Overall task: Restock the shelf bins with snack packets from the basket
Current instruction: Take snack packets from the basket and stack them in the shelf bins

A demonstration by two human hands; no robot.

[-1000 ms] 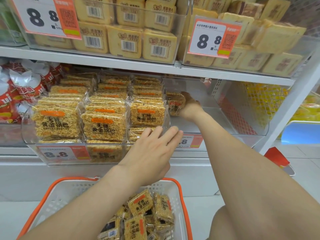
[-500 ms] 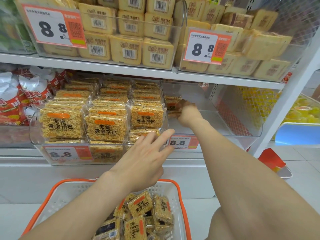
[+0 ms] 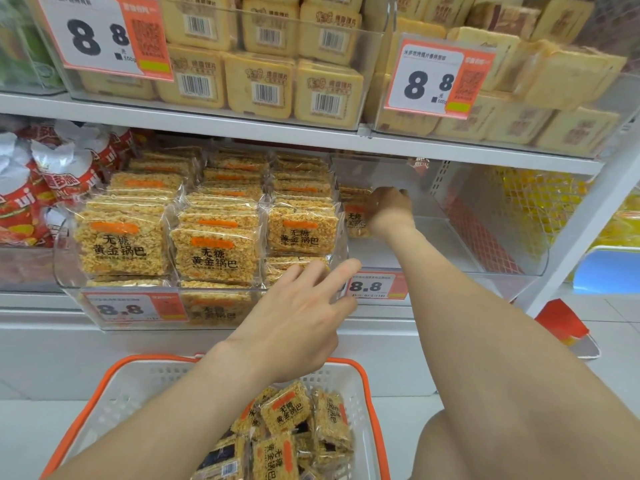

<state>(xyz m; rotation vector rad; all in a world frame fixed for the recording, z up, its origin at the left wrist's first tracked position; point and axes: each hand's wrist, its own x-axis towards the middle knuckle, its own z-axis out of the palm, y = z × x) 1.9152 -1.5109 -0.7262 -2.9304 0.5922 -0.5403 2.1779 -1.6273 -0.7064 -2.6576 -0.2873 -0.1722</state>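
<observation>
The right hand [image 3: 388, 209] reaches into the nearly bare clear hard-plastic shelf bin [image 3: 485, 268], its grip clamped on the right edge of a crinkly clear-wrapped packet of golden, grainy rice crust [image 3: 356, 218]. That packet stands on edge at the bin's left rear, against the wall it shares with the full clear bin [image 3: 69, 271]. Its printed face is turned to the aisle and its orange stripe is uppermost; the hand hides too much to tell its long axis. The black print reads 无糖 黄金锅巴. The left hand [image 3: 298, 317] hovers by the full bin's front lip, grip apart, fingers straight. More such packets [image 3: 284, 414] lie jumbled in the white perforated basket with an orange rim [image 3: 138, 382]. A white-and-orange price tag [image 3: 375, 286] reads 8.8.
</observation>
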